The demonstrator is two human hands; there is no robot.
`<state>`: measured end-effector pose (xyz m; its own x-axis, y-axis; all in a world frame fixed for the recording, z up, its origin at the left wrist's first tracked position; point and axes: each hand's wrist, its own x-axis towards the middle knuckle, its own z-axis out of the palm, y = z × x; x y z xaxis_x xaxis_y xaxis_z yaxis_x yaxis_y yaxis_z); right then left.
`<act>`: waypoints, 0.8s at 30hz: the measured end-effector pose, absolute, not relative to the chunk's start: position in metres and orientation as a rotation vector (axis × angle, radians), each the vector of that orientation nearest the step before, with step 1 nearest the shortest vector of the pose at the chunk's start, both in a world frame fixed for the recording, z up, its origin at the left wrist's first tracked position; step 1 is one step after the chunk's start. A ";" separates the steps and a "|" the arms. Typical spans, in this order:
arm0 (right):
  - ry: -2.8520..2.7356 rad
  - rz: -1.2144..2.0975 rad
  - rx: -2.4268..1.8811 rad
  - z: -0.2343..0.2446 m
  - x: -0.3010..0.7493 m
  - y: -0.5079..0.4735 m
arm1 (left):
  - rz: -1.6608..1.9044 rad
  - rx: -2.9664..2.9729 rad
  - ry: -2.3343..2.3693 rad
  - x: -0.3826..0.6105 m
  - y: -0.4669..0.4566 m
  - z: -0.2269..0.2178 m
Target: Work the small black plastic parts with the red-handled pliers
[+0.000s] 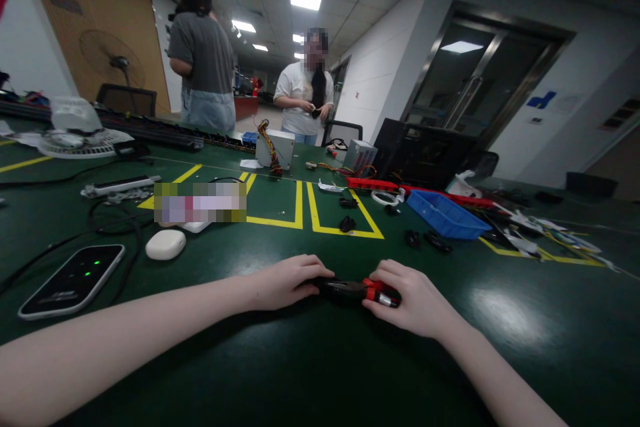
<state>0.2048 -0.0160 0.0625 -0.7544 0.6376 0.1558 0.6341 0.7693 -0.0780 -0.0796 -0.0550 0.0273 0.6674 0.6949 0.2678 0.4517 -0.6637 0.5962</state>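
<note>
My right hand [413, 293] is closed around the red handle of a hand tool that looks like pliers [345, 289]. Its dark, tapered head points left, low over the green tabletop. At that tip, the fingers of my left hand [285, 282] are pinched together on something small and dark that I cannot make out. Beyond my hands lie several small black pieces: one black piece [347, 223] inside a yellow-taped rectangle, and another black piece [437, 241] outside it. A blue bin [447, 215] stands farther right.
To the left are a black device with green lights [75, 280], a cream rounded case [166, 244] and black cables. Power supply boxes [277, 149] and a red strip [373, 184] sit farther back. Two people stand beyond the green table [280, 373].
</note>
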 end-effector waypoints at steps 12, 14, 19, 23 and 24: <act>-2.797 0.053 -1.040 0.065 0.205 -0.018 | 0.637 2.407 0.885 -0.080 -0.055 0.028; -2.798 0.056 -1.031 0.063 0.203 -0.018 | 0.651 2.401 0.880 -0.080 -0.054 0.027; -2.796 0.071 -1.027 0.062 0.202 -0.019 | 0.687 2.394 0.870 -0.079 -0.054 0.026; -2.798 0.078 -1.027 0.064 0.203 -0.019 | 0.663 2.394 0.861 -0.080 -0.055 0.027; -2.796 0.078 -1.026 0.064 0.204 -0.019 | 0.658 2.395 0.863 -0.079 -0.055 0.027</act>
